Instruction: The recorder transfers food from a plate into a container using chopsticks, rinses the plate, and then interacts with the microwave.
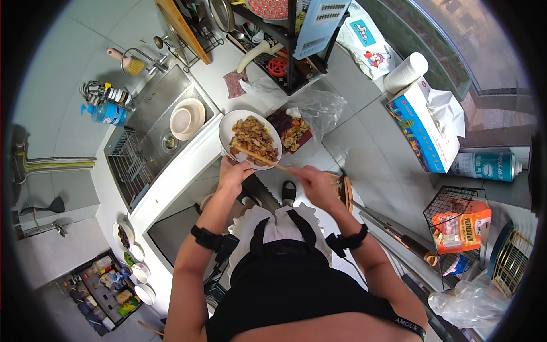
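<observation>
My left hand (233, 176) grips the near edge of a white plate (225, 125) and holds it up beside the counter edge. Brown cooked pieces of food (255, 134), perhaps sliced meat, cover the middle of the plate. In my right hand (316, 186) is a pair of wooden chopsticks (267, 160), their tips among the food near the plate's lower side. Just past the plate's right rim sits a bin lined with a clear plastic bag (324, 109). Food scraps (297, 136) fill it, partly hidden by the plate.
On the left, a steel sink (149, 111) holds stacked pale bowls (188, 117) and a drying rack (128, 154). Several small bowls (144, 294) line the counter's lower left. A black rack (290, 51) stands at the back. To the right are a tissue box (421, 128) and wire basket (451, 201).
</observation>
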A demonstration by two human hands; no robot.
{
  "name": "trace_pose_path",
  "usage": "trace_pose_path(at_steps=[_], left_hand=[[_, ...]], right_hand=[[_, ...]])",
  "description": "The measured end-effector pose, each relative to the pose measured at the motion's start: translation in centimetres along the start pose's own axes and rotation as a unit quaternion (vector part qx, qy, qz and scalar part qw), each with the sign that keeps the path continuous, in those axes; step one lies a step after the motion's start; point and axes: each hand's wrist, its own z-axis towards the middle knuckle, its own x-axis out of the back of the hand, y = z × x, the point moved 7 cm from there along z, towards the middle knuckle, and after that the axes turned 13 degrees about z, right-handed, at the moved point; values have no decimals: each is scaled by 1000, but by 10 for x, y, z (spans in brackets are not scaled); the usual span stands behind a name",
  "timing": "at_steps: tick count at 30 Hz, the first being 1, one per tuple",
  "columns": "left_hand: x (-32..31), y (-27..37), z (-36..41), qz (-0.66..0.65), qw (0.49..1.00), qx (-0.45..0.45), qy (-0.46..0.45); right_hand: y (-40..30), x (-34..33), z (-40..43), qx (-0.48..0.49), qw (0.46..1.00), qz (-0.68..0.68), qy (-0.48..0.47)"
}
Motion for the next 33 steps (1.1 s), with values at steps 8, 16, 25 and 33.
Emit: trace_pose_path(at_steps=[8,16,25,33], left_hand=[[-9,-20,0,-60,997,34,38],[-27,-40,13,-53,995,32,79],[-36,-39,17,-21,996,30,81],[-32,-28,10,-14,996,9,90]], right_hand=[[17,-16,4,13,997,-77,27],[29,-2,9,-6,983,-175,47],[49,25,19,-27,975,-209,70],[66,47,27,-79,964,-233,102]])
